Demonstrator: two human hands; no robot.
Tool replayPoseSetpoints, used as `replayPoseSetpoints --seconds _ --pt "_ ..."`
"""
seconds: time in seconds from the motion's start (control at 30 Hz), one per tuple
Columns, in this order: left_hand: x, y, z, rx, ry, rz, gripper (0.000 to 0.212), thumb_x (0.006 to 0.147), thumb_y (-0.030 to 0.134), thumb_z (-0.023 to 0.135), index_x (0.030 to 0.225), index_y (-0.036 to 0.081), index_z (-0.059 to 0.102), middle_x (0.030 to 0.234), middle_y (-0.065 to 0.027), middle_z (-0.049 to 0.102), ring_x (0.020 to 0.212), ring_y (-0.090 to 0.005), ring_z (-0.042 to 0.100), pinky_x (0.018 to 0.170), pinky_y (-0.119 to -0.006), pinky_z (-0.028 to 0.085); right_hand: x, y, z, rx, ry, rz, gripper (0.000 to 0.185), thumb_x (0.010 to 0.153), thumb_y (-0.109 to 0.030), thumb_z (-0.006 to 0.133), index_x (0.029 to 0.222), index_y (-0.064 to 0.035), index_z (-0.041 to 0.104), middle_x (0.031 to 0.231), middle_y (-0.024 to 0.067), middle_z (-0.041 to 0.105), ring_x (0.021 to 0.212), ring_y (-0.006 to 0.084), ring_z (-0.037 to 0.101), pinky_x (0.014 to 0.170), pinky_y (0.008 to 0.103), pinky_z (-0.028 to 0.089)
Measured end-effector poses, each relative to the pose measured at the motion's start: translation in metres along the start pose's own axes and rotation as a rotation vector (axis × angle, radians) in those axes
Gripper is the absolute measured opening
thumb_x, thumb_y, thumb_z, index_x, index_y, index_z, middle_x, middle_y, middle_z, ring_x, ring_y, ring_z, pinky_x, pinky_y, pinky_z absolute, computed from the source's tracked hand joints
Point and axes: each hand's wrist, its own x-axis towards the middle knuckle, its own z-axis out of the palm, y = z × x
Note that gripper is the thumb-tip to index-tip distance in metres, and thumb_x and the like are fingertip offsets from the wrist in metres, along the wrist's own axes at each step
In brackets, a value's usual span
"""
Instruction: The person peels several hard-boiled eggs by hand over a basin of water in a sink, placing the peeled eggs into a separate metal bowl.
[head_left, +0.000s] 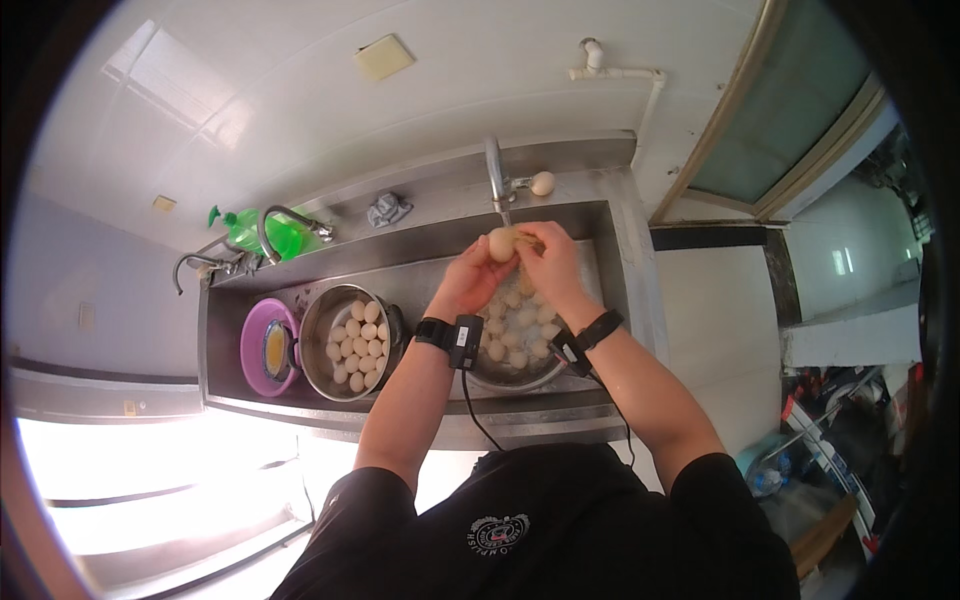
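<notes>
My left hand (476, 277) holds a pale egg (502, 245) just below the spout of a metal faucet (494, 169). Pinched in the fingers of my right hand (553, 259) is a tan, fibrous-looking scrubber (531, 241), pressed against the egg's right side. Partly hidden beneath both hands, a round metal basin (517, 388) holds water and several eggs (517, 359). To its left, a metal pot (319, 319) contains several more eggs (360, 346), with no water plainly visible in it.
A pink plastic basin (251, 337) with a yellow-centred item (277, 349) stands at the left of the steel sink (442, 266). Along the back ledge are a green pump bottle (262, 232), a crumpled grey cloth (388, 209) and a pale egg-shaped object (542, 184) beside the faucet valve.
</notes>
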Motion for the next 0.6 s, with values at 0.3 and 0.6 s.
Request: replayPoseSetpoints --seconds 0.3,0.6 --pt "0.008 0.001 -0.008 -0.156 0.099 -0.015 0.042 0.112 0.031 0.049 0.135 -0.004 0.052 0.135 -0.0169 0.059 0.128 -0.0295 0.058 0.119 -0.043 0.046 -0.008 -0.012 0.005 0.104 -0.032 -0.022 0.022 0.087 -0.003 0.074 0.108 -0.0002 0.071 0.102 0.0130 0.069 0.092 0.0293 0.071 0.080 0.0354 0.057" --pt "0.029 0.001 0.006 -0.243 0.191 -0.010 0.038 0.110 0.031 0.053 0.131 -0.001 0.054 0.132 -0.0164 0.061 0.125 -0.0297 0.059 0.117 -0.043 0.045 -0.019 -0.008 -0.015 0.074 -0.006 -0.001 0.021 0.086 -0.002 0.075 0.107 -0.0005 0.071 0.103 0.0120 0.069 0.091 0.0289 0.071 0.080 0.0343 0.056"
